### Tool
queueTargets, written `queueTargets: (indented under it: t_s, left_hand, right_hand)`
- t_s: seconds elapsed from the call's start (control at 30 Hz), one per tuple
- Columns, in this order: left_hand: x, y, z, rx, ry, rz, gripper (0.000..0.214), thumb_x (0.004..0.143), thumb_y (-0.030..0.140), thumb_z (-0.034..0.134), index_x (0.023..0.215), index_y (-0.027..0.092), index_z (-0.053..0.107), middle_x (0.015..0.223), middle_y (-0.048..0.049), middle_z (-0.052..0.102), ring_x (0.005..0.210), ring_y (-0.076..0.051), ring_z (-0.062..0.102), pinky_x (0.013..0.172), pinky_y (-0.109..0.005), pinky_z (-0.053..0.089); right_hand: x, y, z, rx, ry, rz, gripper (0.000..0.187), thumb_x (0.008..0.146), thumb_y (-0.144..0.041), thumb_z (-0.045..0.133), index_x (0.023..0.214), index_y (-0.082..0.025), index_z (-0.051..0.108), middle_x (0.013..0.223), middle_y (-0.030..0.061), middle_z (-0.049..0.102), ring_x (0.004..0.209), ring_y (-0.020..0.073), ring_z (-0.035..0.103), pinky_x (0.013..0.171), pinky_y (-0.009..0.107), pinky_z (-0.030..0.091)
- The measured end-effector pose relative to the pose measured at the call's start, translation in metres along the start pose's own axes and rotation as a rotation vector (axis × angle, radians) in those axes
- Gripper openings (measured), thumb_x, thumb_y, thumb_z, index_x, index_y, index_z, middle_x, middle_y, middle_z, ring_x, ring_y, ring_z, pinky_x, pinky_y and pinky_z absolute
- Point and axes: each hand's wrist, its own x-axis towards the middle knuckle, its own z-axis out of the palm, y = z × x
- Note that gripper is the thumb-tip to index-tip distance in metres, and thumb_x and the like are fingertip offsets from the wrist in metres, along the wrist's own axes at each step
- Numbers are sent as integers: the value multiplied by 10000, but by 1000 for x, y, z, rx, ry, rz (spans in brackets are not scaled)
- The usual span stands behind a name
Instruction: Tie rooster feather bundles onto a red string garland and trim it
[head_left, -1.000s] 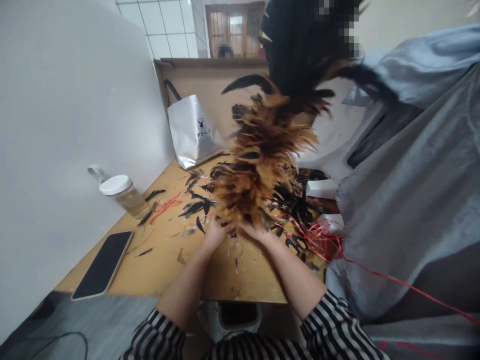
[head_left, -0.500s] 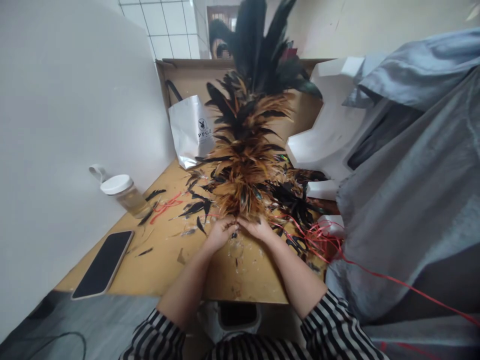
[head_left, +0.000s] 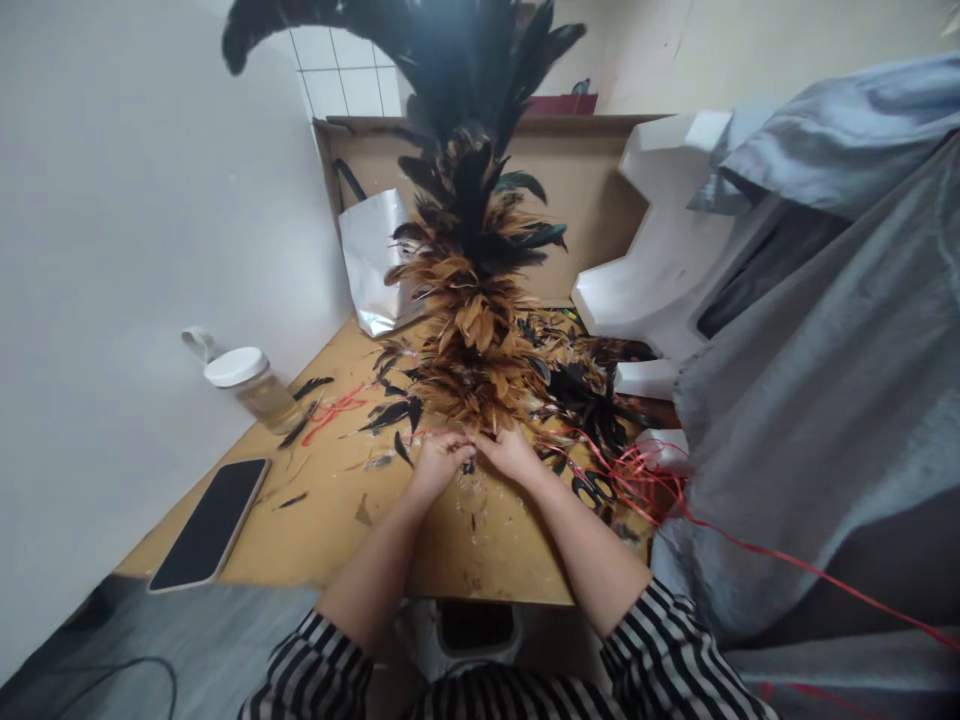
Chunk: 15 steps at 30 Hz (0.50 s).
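Observation:
A tall feather duster (head_left: 476,300) with brown lower tufts and long black top plumes stands up in front of me, its lower end at my fingers. My left hand (head_left: 442,460) is closed in a pinch at its base, from the left. From the right, my right hand (head_left: 510,452) also pinches there, fingertips meeting the left ones. A small dark tip shows just below the fingers. The exact grip on the stem is partly hidden by the feathers. Loose black feathers (head_left: 401,412) lie left of the duster, and a black feather bunch (head_left: 589,400) lies right.
Black-handled scissors (head_left: 592,488) and tangled red string (head_left: 645,475) lie at the right. On the left are a phone (head_left: 210,525), a lidded jar (head_left: 259,390) and red string scraps (head_left: 334,412). A silver bag (head_left: 375,265) stands behind; grey cloth (head_left: 825,400) hangs at right.
The duster has turned, and its long top plumes have swung to the left. Both hands stay at its base in nearly the same place.

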Motion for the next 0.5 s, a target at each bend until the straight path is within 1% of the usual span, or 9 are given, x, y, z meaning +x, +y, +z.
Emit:
queueTargets:
  t_s: [0.1, 0.2, 0.27, 0.37, 0.43, 0.5]
  left_hand:
    - [1, 0, 2, 4, 48, 42, 120, 630, 261, 666, 616, 145, 641, 546, 1, 628, 480, -99, 530, 486, -202, 432]
    - [1, -2, 2, 24, 66, 74, 130, 646, 272, 660, 640, 143, 643, 599, -13, 652, 534, -116, 560, 532, -216, 449]
    - [1, -3, 2, 58, 62, 74, 132, 659, 275, 653, 658, 143, 641, 616, -19, 654, 562, -130, 574, 552, -228, 456]
    - [1, -4, 3, 90, 73, 49, 107, 674, 261, 639, 666, 154, 626, 622, -22, 645, 585, -148, 584, 579, -247, 466]
    - [0, -3, 4, 100, 87, 43, 84, 684, 250, 625, 674, 167, 622, 629, -22, 642, 599, -157, 589, 597, -258, 474]
    - [-1, 0, 5, 120, 107, 69, 76, 681, 244, 625, 716, 177, 632, 676, -28, 653, 638, -168, 598, 616, -266, 479]
  right_hand:
    - [0, -2, 1, 10, -30, 34, 223, 828, -292, 517, 800, -184, 709, 787, 27, 705, 748, 179, 634, 704, 255, 456]
    - [-1, -5, 1, -25, -30, 58, 231, 826, -291, 520, 795, -174, 716, 725, 21, 697, 671, 157, 617, 641, 229, 434]
    - [-1, -6, 1, -54, -26, 44, 219, 821, -274, 524, 781, -170, 713, 711, 22, 690, 649, 140, 601, 615, 214, 413]
    - [-1, -6, 1, -96, -22, 38, 226, 815, -246, 520, 694, -164, 692, 650, 17, 663, 605, 127, 573, 584, 210, 391]
    - [-1, -5, 2, -119, -3, 46, 217, 801, -229, 525, 656, -166, 673, 638, 17, 653, 609, 135, 572, 588, 218, 398]
    - [0, -4, 3, -131, 19, 33, 181, 786, -217, 532, 676, -171, 668, 710, 28, 670, 681, 156, 596, 636, 235, 424]
